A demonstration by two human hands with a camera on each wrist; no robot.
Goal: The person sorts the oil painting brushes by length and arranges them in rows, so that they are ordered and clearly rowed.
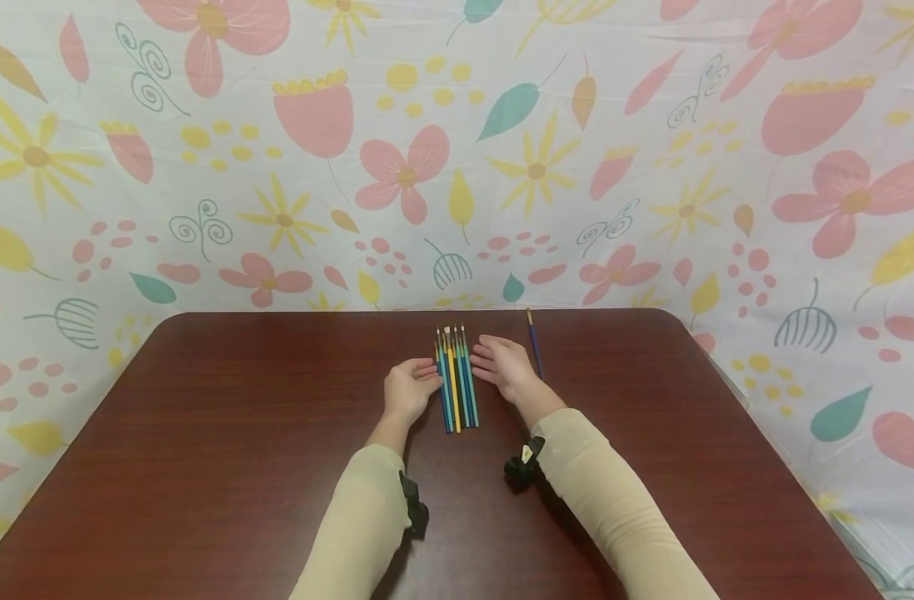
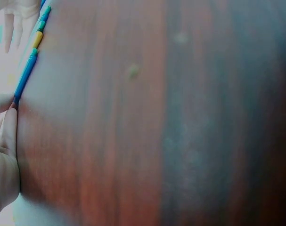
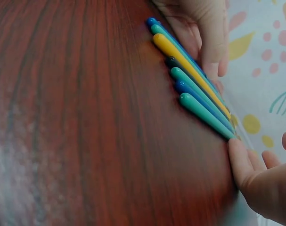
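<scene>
Several paintbrushes (image 1: 457, 383) lie side by side in a row on the table, bristles pointing away from me. Their handles are blue, teal and dark, with one yellow handle (image 3: 180, 59) among them. My left hand (image 1: 407, 390) lies along the row's left side, its fingers and thumb at the outermost blue handle (image 2: 25, 77). On the other side, my right hand (image 1: 507, 368) has its fingers extended, with fingertips at the outer teal handle (image 3: 204, 113). Neither hand wraps round a brush. The left wrist view shows the brushes only at its left edge.
A single blue paintbrush (image 1: 534, 337) lies apart, just beyond the right hand, partly hidden by it. The dark brown wooden table (image 1: 224, 433) has its far edge close behind the brush tips. Behind it hangs a floral-printed cloth (image 1: 427, 108).
</scene>
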